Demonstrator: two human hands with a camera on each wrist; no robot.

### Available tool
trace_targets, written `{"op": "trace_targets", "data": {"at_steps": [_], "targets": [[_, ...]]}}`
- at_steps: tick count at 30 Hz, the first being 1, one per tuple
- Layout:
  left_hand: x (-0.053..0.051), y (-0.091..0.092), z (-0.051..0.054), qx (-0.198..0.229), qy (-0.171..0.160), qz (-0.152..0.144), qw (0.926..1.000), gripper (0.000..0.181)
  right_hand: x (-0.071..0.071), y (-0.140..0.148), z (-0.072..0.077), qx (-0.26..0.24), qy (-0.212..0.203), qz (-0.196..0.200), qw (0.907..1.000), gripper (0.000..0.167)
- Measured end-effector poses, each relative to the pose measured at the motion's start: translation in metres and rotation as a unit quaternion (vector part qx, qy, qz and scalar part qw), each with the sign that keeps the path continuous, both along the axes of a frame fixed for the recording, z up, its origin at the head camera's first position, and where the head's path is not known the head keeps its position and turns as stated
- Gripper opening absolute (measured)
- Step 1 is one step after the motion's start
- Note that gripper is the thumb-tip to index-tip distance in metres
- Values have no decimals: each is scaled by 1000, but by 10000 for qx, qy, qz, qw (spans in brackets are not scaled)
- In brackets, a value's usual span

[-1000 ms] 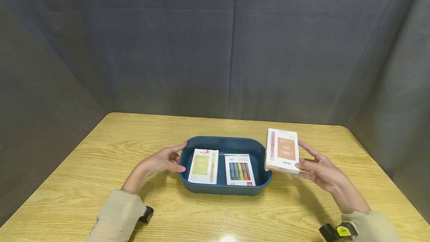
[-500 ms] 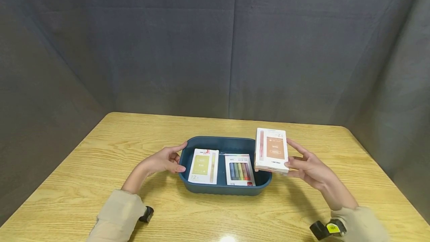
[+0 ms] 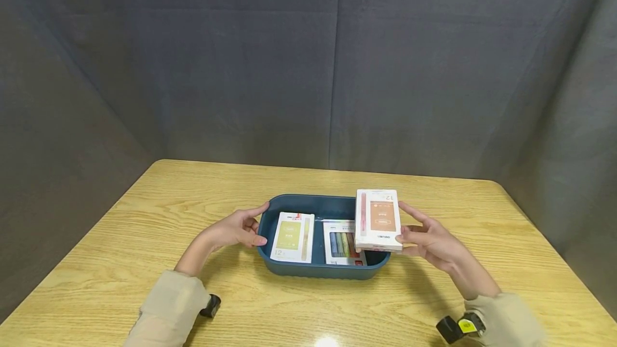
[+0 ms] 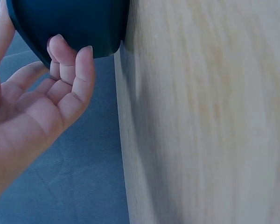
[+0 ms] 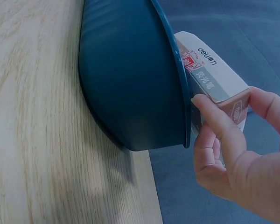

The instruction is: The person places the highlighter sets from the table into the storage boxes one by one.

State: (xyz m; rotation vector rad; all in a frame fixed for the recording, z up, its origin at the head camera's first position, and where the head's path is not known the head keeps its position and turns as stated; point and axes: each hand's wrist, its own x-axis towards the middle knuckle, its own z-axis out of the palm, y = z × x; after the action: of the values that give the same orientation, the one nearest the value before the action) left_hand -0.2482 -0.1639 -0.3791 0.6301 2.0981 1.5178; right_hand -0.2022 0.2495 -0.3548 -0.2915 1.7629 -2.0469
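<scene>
My right hand (image 3: 431, 242) holds a white highlighter box with an orange-brown label (image 3: 383, 217) by its right side, thumb toward the near corner. The box is over the right end of a dark blue plastic bin (image 3: 328, 271); in the right wrist view it sits just past the rim. My left hand (image 3: 236, 229) grips the bin's left end, and the left wrist view shows curled fingers (image 4: 84, 74) against its outer wall. Inside the bin lie a white box with a yellow-green label (image 3: 289, 235) and, partly covered by the held box, a windowed box of coloured pens (image 3: 339, 242).
The bin stands on a wood-grain table (image 3: 193, 181). Behind and at both sides hangs a dark grey cloth (image 3: 241, 68). Black wrist cameras sit on the left wrist (image 3: 210, 306) and right wrist (image 3: 458, 328).
My right hand has moved left with the highlighter box, from beside the bin's right end to over it, now overlapping the windowed box. The left hand and bin have stayed put.
</scene>
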Motion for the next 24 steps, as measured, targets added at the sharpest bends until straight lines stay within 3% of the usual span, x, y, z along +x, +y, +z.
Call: {"op": "trace_targets", "data": {"at_steps": [24], "targets": [[-2, 0, -1, 3, -81, 35, 10000, 92, 2, -21, 4, 940, 414, -339, 9941, 78]]}}
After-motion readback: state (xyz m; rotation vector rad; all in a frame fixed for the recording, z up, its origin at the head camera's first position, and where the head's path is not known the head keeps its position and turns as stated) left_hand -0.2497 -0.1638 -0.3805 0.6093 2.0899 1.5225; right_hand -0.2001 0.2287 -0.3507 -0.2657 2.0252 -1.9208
